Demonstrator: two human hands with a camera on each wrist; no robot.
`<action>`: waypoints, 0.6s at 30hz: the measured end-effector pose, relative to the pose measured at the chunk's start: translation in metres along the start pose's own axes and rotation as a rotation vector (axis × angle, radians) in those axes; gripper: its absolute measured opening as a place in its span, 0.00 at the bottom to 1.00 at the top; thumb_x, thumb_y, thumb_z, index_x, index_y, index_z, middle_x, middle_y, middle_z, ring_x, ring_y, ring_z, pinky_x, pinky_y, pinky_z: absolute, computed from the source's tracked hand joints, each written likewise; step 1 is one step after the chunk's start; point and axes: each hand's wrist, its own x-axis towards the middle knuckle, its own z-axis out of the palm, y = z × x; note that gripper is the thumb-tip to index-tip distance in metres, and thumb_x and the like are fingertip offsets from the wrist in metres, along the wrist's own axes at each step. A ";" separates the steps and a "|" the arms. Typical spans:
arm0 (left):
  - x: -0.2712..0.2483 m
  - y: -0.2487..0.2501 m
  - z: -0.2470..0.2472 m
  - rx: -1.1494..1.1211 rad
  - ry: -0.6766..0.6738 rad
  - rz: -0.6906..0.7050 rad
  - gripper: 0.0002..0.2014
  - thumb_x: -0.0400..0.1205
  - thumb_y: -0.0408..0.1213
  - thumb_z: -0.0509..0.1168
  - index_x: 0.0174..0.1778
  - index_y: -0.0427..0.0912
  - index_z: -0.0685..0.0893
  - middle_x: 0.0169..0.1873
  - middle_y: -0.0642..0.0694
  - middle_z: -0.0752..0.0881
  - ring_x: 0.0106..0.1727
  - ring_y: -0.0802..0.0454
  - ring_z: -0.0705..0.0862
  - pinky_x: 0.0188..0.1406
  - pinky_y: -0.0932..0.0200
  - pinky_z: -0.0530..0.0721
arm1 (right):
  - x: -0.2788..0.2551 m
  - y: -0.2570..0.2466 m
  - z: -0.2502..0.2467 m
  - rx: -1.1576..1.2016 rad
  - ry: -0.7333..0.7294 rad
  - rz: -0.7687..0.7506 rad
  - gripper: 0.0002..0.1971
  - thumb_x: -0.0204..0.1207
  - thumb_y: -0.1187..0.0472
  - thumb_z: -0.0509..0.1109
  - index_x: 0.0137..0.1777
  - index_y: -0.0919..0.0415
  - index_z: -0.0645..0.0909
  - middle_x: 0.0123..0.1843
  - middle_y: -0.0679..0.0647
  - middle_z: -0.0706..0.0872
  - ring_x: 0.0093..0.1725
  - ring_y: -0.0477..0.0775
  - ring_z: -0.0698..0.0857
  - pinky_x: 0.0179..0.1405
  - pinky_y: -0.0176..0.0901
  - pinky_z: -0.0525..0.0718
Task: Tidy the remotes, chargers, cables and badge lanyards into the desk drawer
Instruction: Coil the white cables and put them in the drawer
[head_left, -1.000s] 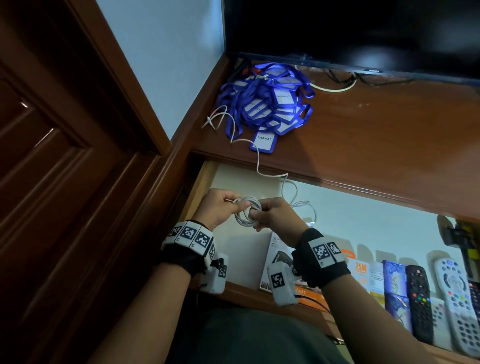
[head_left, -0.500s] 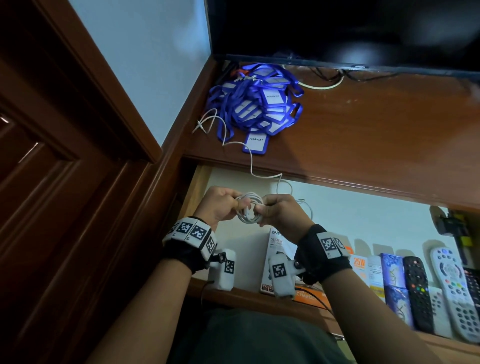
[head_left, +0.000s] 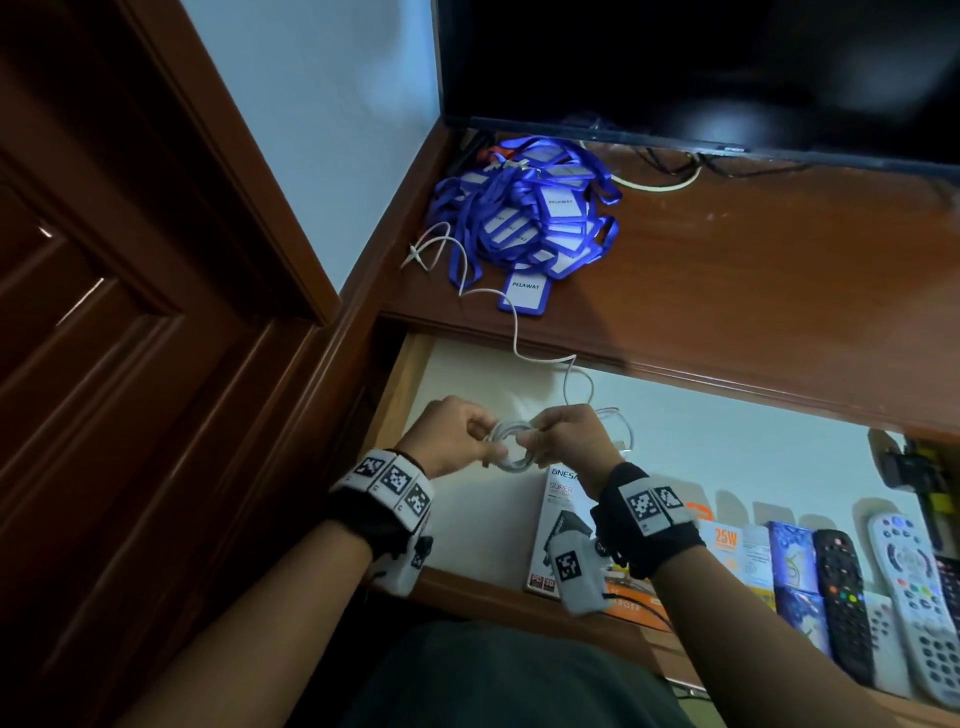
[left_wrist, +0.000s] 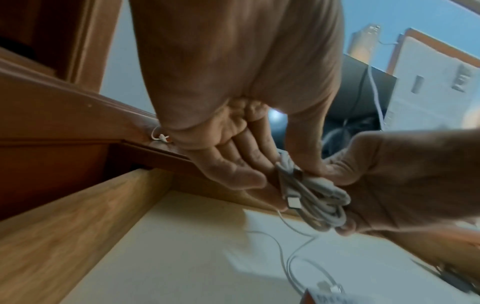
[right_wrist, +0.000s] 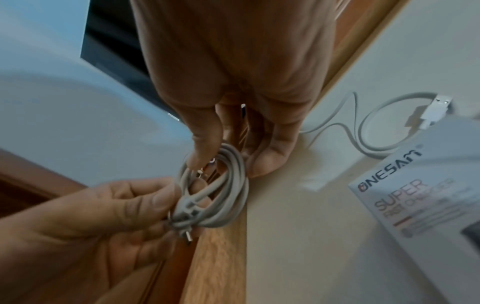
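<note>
A coiled white cable (head_left: 511, 453) hangs between both hands above the left end of the open desk drawer (head_left: 402, 384). My left hand (head_left: 480, 441) pinches one side of the coil (left_wrist: 311, 197), near a plug end. On the other side my right hand (head_left: 535, 441) grips it, thumb and fingers through the loops (right_wrist: 215, 191). A second white cable (head_left: 515, 332) trails from the desk top down into the drawer, its USB plug (right_wrist: 436, 109) lying on the drawer floor. Blue badge lanyards (head_left: 530, 213) lie heaped on the desk top. Two remotes (head_left: 841, 597) (head_left: 914, 597) and several charger boxes (head_left: 563, 519) line the drawer's front.
A dark TV screen (head_left: 675, 67) stands at the back of the desk, with black cables under it. A brown wooden door (head_left: 130, 364) and its frame close off the left. The drawer's pale floor (left_wrist: 207, 257) shows below my hands.
Both hands have stayed on the coil over the drawer, shifting their fingers slightly on it. The head view has tilted a little. Nothing was let go.
</note>
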 end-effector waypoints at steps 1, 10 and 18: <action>0.000 -0.002 0.000 0.067 0.004 0.002 0.09 0.68 0.35 0.80 0.40 0.49 0.90 0.34 0.51 0.91 0.39 0.54 0.90 0.48 0.50 0.89 | 0.000 0.001 0.002 -0.049 -0.013 0.001 0.04 0.67 0.74 0.76 0.35 0.72 0.84 0.27 0.61 0.82 0.25 0.53 0.80 0.28 0.42 0.80; 0.004 -0.043 -0.007 0.309 0.240 -0.097 0.07 0.70 0.40 0.79 0.38 0.50 0.88 0.33 0.54 0.87 0.39 0.55 0.85 0.40 0.58 0.84 | 0.011 -0.014 0.005 -0.439 0.106 -0.159 0.05 0.74 0.61 0.73 0.41 0.61 0.87 0.40 0.56 0.89 0.42 0.54 0.85 0.48 0.45 0.84; 0.015 -0.083 -0.006 0.311 0.322 -0.109 0.07 0.73 0.38 0.76 0.38 0.39 0.85 0.36 0.43 0.86 0.40 0.47 0.82 0.40 0.54 0.81 | 0.032 -0.026 0.000 -0.565 0.463 -0.394 0.12 0.69 0.68 0.71 0.54 0.65 0.83 0.57 0.62 0.77 0.53 0.64 0.80 0.54 0.46 0.77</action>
